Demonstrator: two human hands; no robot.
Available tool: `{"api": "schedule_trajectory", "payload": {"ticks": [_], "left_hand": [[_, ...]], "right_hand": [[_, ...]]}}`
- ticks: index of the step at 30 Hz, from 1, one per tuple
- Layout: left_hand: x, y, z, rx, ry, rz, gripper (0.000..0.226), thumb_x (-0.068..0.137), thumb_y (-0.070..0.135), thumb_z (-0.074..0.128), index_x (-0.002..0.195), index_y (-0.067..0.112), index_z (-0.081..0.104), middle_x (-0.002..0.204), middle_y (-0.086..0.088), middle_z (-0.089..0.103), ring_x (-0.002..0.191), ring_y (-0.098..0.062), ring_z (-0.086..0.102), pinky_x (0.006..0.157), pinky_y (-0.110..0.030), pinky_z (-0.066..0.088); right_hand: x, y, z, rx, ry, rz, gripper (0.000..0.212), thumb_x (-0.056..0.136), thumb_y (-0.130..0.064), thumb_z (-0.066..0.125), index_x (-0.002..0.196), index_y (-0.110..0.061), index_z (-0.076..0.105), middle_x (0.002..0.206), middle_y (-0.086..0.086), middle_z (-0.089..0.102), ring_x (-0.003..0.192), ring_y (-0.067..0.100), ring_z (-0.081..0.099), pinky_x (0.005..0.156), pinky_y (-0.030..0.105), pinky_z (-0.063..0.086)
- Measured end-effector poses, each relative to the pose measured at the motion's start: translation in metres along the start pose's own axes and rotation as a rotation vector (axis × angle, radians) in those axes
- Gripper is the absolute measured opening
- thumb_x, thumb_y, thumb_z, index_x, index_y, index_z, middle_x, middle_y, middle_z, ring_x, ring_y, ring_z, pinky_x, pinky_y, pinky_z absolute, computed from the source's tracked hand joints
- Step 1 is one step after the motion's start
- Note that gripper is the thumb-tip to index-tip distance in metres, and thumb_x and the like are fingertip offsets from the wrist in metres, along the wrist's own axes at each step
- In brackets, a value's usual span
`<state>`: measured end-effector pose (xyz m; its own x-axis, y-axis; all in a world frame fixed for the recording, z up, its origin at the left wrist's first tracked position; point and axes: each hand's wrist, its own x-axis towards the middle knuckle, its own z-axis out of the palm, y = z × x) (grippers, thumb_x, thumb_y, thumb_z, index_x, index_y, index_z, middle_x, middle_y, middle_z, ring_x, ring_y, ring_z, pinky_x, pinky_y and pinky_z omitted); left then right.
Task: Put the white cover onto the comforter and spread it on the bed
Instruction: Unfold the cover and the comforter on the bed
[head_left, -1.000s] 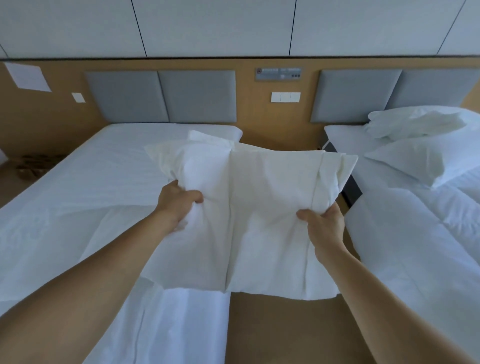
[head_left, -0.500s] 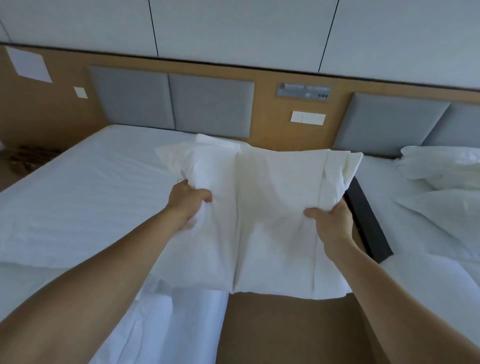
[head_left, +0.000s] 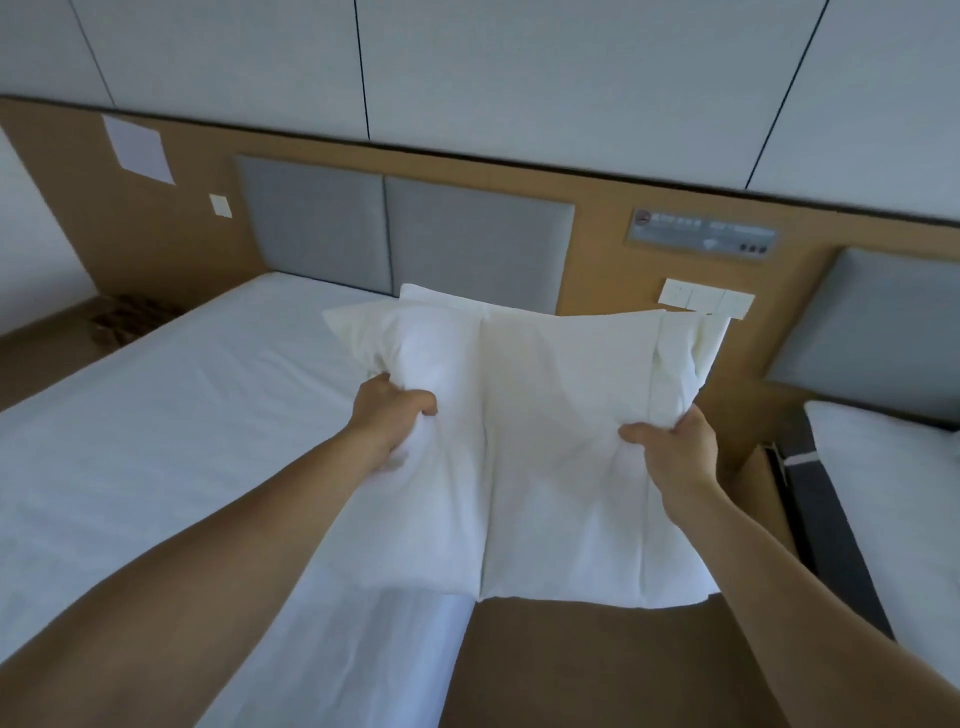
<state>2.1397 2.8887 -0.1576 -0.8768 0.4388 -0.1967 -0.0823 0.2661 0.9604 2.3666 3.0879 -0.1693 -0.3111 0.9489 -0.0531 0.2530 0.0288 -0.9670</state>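
Gripping the folded cover (head_left: 561, 467) crosswise between left hand (head_left: 387, 415) and right hand (head_left: 670, 452), bed (head_left: 182, 415) lying ahead-left, nearer the left.

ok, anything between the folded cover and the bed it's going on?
Nothing visible: left hand and right hand grip the white cover over the bed edge, and the mattress top in view shows only sheet. The part behind the cover is hidden.
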Motion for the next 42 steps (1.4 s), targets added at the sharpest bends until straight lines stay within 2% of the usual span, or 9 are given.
{"api": "schedule_trajectory", "payload": {"ticks": [8, 15, 21, 25, 30, 33, 37, 40, 42], "left_hand": [[0.12, 0.022, 0.039, -0.054, 0.188, -0.095, 0.039, 0.067, 0.009, 0.079, 0.104, 0.006, 0.067, 0.1, -0.01, 0.07, 0.088, -0.03, 0.067, 0.08, -0.038, 0.057], [0.236, 0.005, 0.04, -0.1, 0.365, -0.194, 0.035, 0.068, 0.011, 0.079, 0.1, 0.005, 0.068, 0.093, -0.012, 0.07, 0.08, -0.028, 0.066, 0.065, -0.029, 0.052], [0.355, -0.017, 0.04, -0.146, 0.483, -0.306, 0.036, 0.068, 0.013, 0.079, 0.101, 0.004, 0.066, 0.091, -0.013, 0.068, 0.078, -0.028, 0.064, 0.065, -0.029, 0.051], [0.414, -0.025, 0.031, -0.201, 0.554, -0.383, 0.035, 0.066, 0.011, 0.08, 0.097, 0.002, 0.068, 0.092, -0.014, 0.069, 0.082, -0.031, 0.066, 0.068, -0.033, 0.054], [0.47, -0.038, 0.026, -0.316, 0.647, -0.464, 0.034, 0.067, 0.007, 0.08, 0.098, -0.001, 0.07, 0.087, -0.014, 0.069, 0.074, -0.029, 0.065, 0.06, -0.027, 0.049], [0.5, -0.05, 0.035, -0.354, 0.721, -0.513, 0.034, 0.069, 0.008, 0.081, 0.099, 0.001, 0.069, 0.086, -0.012, 0.069, 0.078, -0.029, 0.067, 0.064, -0.029, 0.054], [0.541, -0.069, 0.054, -0.408, 0.824, -0.602, 0.037, 0.07, 0.011, 0.081, 0.103, 0.002, 0.067, 0.091, -0.013, 0.071, 0.083, -0.033, 0.069, 0.078, -0.042, 0.06], [0.569, -0.088, 0.072, -0.432, 0.899, -0.704, 0.042, 0.069, 0.018, 0.083, 0.105, 0.005, 0.067, 0.095, -0.013, 0.072, 0.083, -0.033, 0.071, 0.079, -0.045, 0.061], [0.586, -0.099, 0.085, -0.422, 0.925, -0.77, 0.046, 0.067, 0.023, 0.085, 0.106, 0.006, 0.067, 0.096, -0.013, 0.072, 0.083, -0.033, 0.072, 0.076, -0.045, 0.061]], "right_hand": [[0.175, -0.037, 0.063, -0.081, -0.2, -0.036, 0.044, 0.07, -0.009, 0.08, 0.108, -0.014, 0.058, 0.1, 0.004, 0.067, 0.092, 0.029, 0.064, 0.086, 0.048, 0.055], [0.304, -0.051, 0.182, -0.173, -0.421, -0.093, 0.044, 0.07, -0.009, 0.082, 0.108, -0.013, 0.059, 0.098, 0.005, 0.067, 0.09, 0.027, 0.064, 0.073, 0.037, 0.053], [0.408, -0.061, 0.307, -0.262, -0.59, -0.106, 0.047, 0.072, -0.008, 0.082, 0.111, -0.013, 0.055, 0.099, 0.006, 0.064, 0.091, 0.029, 0.061, 0.077, 0.038, 0.052], [0.464, -0.072, 0.377, -0.293, -0.661, -0.113, 0.052, 0.064, -0.004, 0.084, 0.108, -0.014, 0.058, 0.099, 0.007, 0.065, 0.095, 0.033, 0.064, 0.088, 0.048, 0.055], [0.524, -0.085, 0.46, -0.342, -0.796, -0.102, 0.052, 0.066, 0.004, 0.081, 0.112, -0.012, 0.062, 0.1, 0.005, 0.067, 0.094, 0.029, 0.063, 0.083, 0.038, 0.051], [0.559, -0.082, 0.517, -0.404, -0.912, -0.128, 0.047, 0.067, 0.005, 0.08, 0.108, -0.011, 0.063, 0.096, 0.003, 0.067, 0.09, 0.027, 0.062, 0.079, 0.035, 0.047], [0.607, -0.062, 0.59, -0.488, -1.064, -0.12, 0.048, 0.066, 0.006, 0.081, 0.109, -0.008, 0.063, 0.097, 0.006, 0.066, 0.09, 0.028, 0.06, 0.079, 0.034, 0.046], [0.646, -0.041, 0.643, -0.52, -1.188, -0.093, 0.051, 0.07, 0.008, 0.079, 0.112, -0.012, 0.061, 0.089, -0.002, 0.062, 0.082, 0.02, 0.059, 0.067, 0.028, 0.043], [0.672, -0.023, 0.672, -0.548, -1.247, -0.07, 0.046, 0.071, 0.009, 0.079, 0.107, -0.012, 0.06, 0.087, -0.003, 0.063, 0.077, 0.015, 0.058, 0.067, 0.027, 0.045]]}}
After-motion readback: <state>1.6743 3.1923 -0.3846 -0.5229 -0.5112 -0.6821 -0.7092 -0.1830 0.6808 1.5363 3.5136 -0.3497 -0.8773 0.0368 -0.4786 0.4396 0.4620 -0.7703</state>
